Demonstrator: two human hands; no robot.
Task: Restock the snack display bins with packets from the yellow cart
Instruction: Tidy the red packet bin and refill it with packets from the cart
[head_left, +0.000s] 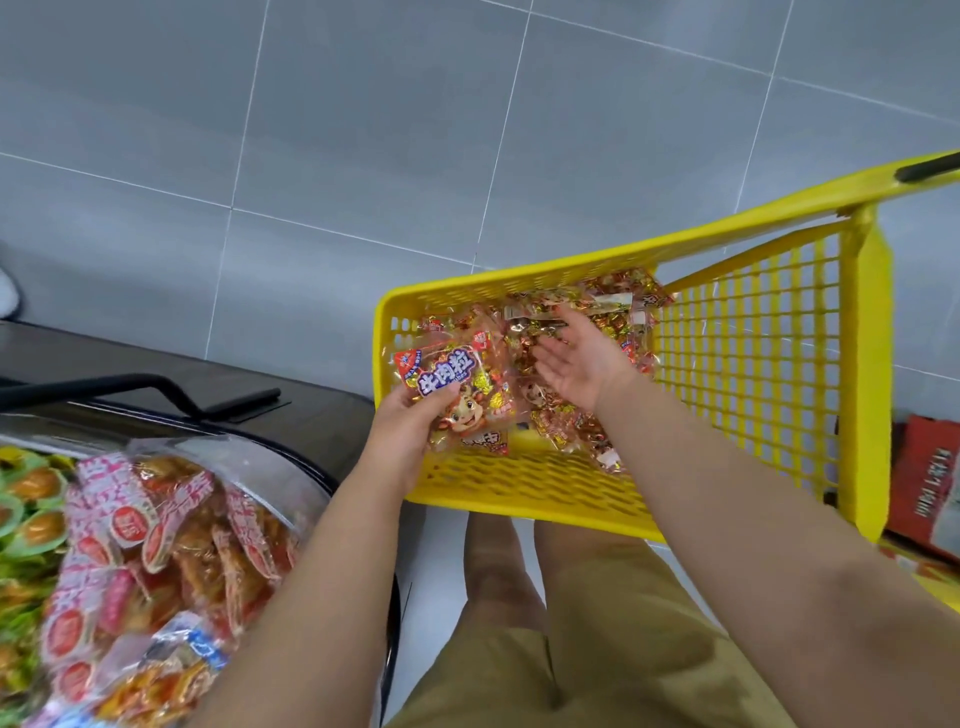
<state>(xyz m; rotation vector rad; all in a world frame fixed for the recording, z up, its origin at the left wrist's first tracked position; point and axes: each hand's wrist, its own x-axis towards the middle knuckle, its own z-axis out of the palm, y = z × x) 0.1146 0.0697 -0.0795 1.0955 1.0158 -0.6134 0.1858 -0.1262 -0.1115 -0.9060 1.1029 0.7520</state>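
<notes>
The yellow cart (753, 332) stands in front of me with a mesh basket holding several clear bags of gold-and-red wrapped snacks (613, 306). My left hand (410, 421) grips the near edge of one bag with a blue label and a cartoon figure (457, 395), lifted just over the basket's left side. My right hand (582, 358) hovers palm up and open over the bags in the middle of the basket, holding nothing. At the lower left, a display bin (291, 467) holds pink-and-red snack packets (156, 545).
Green-wrapped snacks (26, 509) fill a neighbouring bin at the far left. A dark counter edge with a black bracket (171, 389) runs behind the bins. Red boxes (930, 493) lie under the cart at the right. Grey floor tiles (415, 130) stretch beyond.
</notes>
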